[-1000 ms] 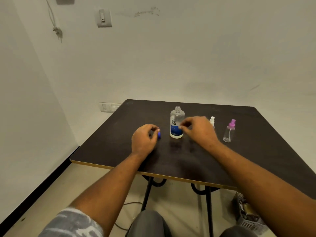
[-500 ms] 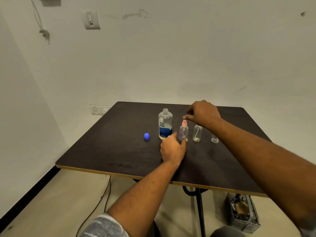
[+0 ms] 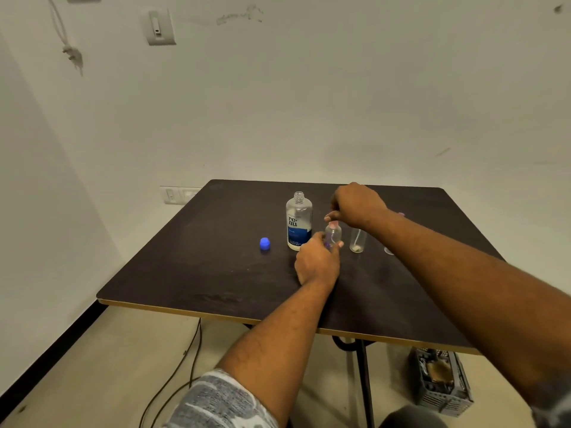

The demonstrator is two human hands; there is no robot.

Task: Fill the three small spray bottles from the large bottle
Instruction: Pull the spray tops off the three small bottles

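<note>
At centre frame the left hand (image 3: 318,261) grips a small spray bottle (image 3: 333,235) low down while the right hand (image 3: 358,205) pinches its pink top (image 3: 334,224); keep the body steady and twist straight up. The uncapped large bottle (image 3: 299,220) stands just left, easily knocked. A second small bottle (image 3: 357,240) stands just right, and a third bottle (image 3: 388,250) is mostly hidden by the right forearm (image 3: 448,264).

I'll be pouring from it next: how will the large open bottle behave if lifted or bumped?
The large bottle stands tall and narrow, so a bump would probably tip it. Its blue cap lies on the table, so tipping likely spills. Smooth plastic, perhaps slippery.
</note>
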